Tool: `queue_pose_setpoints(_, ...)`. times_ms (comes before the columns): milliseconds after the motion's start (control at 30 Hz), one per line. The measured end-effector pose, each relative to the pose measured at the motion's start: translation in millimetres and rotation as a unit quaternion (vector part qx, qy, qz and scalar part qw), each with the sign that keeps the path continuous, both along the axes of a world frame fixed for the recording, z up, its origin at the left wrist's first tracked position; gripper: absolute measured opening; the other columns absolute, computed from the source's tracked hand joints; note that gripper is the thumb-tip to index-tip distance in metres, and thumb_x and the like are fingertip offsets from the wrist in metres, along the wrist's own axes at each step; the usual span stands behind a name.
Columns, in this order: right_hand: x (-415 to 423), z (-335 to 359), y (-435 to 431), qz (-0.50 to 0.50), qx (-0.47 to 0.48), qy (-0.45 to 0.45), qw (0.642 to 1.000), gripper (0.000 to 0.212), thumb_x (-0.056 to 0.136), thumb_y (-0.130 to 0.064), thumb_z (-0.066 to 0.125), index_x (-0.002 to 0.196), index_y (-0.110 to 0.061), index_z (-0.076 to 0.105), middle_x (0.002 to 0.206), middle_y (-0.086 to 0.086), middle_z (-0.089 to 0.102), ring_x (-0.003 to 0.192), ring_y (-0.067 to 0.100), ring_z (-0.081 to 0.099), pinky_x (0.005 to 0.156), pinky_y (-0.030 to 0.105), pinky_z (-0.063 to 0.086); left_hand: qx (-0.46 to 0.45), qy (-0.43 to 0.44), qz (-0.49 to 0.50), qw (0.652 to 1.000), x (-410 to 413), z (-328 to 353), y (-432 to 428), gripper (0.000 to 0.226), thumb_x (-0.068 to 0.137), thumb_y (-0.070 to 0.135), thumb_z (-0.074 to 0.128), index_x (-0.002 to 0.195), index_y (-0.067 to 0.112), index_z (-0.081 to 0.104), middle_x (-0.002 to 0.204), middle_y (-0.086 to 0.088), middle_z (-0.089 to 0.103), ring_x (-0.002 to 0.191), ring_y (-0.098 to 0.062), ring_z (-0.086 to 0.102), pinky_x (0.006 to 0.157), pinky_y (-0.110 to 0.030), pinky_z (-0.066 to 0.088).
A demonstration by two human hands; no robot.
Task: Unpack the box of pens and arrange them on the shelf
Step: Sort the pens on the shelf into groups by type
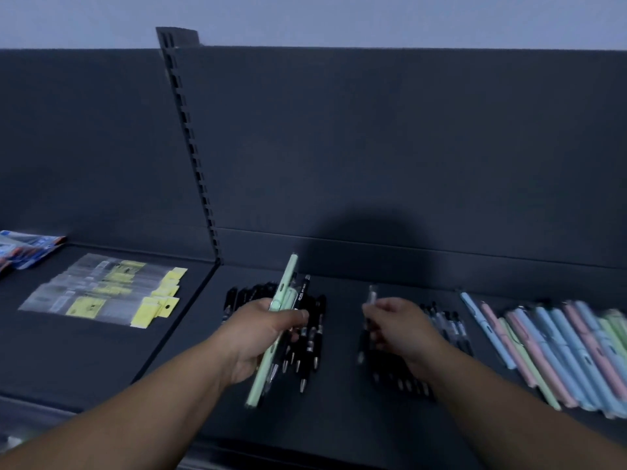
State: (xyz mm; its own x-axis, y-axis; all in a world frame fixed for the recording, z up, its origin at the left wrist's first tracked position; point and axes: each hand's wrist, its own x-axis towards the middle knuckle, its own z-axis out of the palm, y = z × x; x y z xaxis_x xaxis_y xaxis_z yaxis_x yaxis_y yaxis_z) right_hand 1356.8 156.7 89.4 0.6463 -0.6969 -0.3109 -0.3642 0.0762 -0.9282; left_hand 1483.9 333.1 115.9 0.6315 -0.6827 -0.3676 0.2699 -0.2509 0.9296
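Note:
My left hand [263, 332] grips a bunch of pens [284, 293]: a long pale green one and a few black ones, held upright-tilted over a pile of black pens [310, 337] lying on the dark shelf [342, 415]. My right hand [395, 325] pinches a single clear-bodied pen [371, 296] above another group of black pens [400, 378]. A row of pastel blue, pink and green pens [556, 354] lies on the shelf at the right. No box is in view.
Clear packets with yellow tags [101, 293] lie on the neighbouring shelf section at left, with blue packaging [25, 251] at the far left edge. A slotted upright post [190, 144] divides the two sections. The dark back panel [407, 147] rises behind.

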Motion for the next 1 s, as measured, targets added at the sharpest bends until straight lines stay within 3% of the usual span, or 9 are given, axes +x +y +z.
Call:
queue_pose_setpoints(67, -14.0, 0.4, -25.2, -0.038, -0.091, 0.023, 0.995, 0.017, 0.090, -0.031, 0.064, 0.084, -0.016, 0.067, 0.060, -0.003, 0.063, 0.049, 0.011, 0.055, 0.051, 0.026, 0.046, -0.004, 0.009, -0.003, 1.000, -6.4, 0.2, -10.9, 0.016, 0.081, 0.018, 0.072, 0.091, 0.008, 0.065, 0.079, -0.004, 0.069, 0.065, -0.013, 0.059, 0.071, -0.029, 0.044)
queue_pose_setpoints(233, -33.7, 1.2, -59.5, -0.023, -0.320, 0.148, 0.935, 0.025, 0.081, -0.039, 0.070, 0.097, -0.023, 0.057, 0.083, -0.005, 0.061, 0.066, 0.005, 0.050, 0.052, 0.015, 0.031, -0.020, 0.073, -0.027, 0.997, -26.0, 1.9, -34.2, 0.009, 0.084, 0.008, 0.065, 0.092, 0.005, 0.062, 0.070, -0.009, 0.064, 0.058, -0.015, 0.058, 0.054, -0.026, 0.047)
queue_pose_setpoints(367, -45.5, -14.1, -62.9, 0.041, -0.335, 0.204, 0.919, 0.051, 0.079, -0.034, 0.073, 0.122, -0.015, 0.052, 0.085, -0.005, 0.055, 0.077, 0.010, 0.050, 0.067, 0.015, 0.036, -0.037, 0.085, -0.042, 0.995, -37.9, 1.0, -42.1, 0.014, 0.084, 0.008, 0.066, 0.097, 0.004, 0.063, 0.073, -0.007, 0.068, 0.061, -0.013, 0.063, 0.056, -0.023, 0.050)
queue_pose_setpoints(533, -47.3, -5.8, -52.9, 0.002, -0.366, 0.084, 0.927, 0.039, 0.082, -0.035, 0.072, 0.115, -0.018, 0.060, 0.087, -0.007, 0.059, 0.080, 0.008, 0.054, 0.068, 0.017, 0.037, -0.051, 0.088, -0.053, 0.993, -44.6, -0.4, -43.0, 0.019, 0.084, 0.011, 0.068, 0.102, 0.006, 0.063, 0.081, -0.008, 0.070, 0.069, -0.013, 0.064, 0.063, -0.025, 0.050)
queue_pose_setpoints(633, -36.4, 9.7, -29.7, 0.022, -0.232, -0.010, 0.972, 0.026, 0.083, -0.048, 0.066, 0.096, -0.026, 0.069, 0.083, -0.013, 0.067, 0.067, -0.004, 0.060, 0.055, 0.006, 0.039, -0.051, 0.087, -0.070, 0.992, -49.3, -0.5, -42.3, 0.020, 0.085, 0.011, 0.067, 0.104, 0.008, 0.061, 0.078, -0.008, 0.069, 0.069, -0.014, 0.063, 0.064, -0.026, 0.049)
queue_pose_setpoints(700, -28.1, 17.7, -10.3, 0.078, -0.018, -0.049, 0.996, 0.031, 0.083, -0.051, 0.065, 0.092, -0.022, 0.072, 0.082, -0.008, 0.071, 0.057, 0.002, 0.058, 0.052, 0.016, 0.043, -0.047, 0.090, -0.093, 0.990, -53.3, 0.7, -39.9, 0.021, 0.085, 0.012, 0.067, 0.105, 0.010, 0.061, 0.079, -0.009, 0.069, 0.069, -0.015, 0.063, 0.061, -0.027, 0.049)
queue_pose_setpoints(767, -21.9, 19.4, 1.4, 0.109, 0.116, -0.075, 0.984, 0.028, 0.085, -0.043, 0.067, 0.091, -0.015, 0.071, 0.076, -0.002, 0.070, 0.053, 0.007, 0.055, 0.049, 0.022, 0.042, -0.046, 0.097, -0.101, 0.989, -55.3, 1.9, -35.9, 0.019, 0.086, 0.013, 0.066, 0.104, 0.011, 0.061, 0.079, -0.010, 0.068, 0.067, -0.016, 0.063, 0.054, -0.026, 0.049)
queue_pose_setpoints(900, -12.9, 17.7, 3.8, 0.077, 0.189, -0.102, 0.974, 0.019, 0.091, -0.032, 0.063, 0.090, -0.013, 0.065, 0.067, -0.001, 0.066, 0.051, 0.008, 0.057, 0.046, 0.022, 0.044, -0.028, 0.078, -0.049, 0.995, -46.2, 2.4, -21.7, 0.010, 0.088, 0.010, 0.063, 0.097, 0.009, 0.058, 0.070, -0.007, 0.062, 0.057, -0.014, 0.058, 0.048, -0.026, 0.049)
queue_pose_setpoints(1000, -3.9, 10.5, 5.9, 0.074, 0.157, -0.062, 0.983, 0.019, 0.095, -0.031, 0.057, 0.093, -0.013, 0.061, 0.064, 0.001, 0.064, 0.048, 0.009, 0.055, 0.044, 0.022, 0.045, -0.050, 0.114, 0.029, 0.992, -31.5, -1.7, -5.8, 0.017, 0.087, 0.001, 0.061, 0.103, 0.004, 0.057, 0.073, -0.008, 0.063, 0.065, -0.014, 0.064, 0.060, -0.026, 0.058)
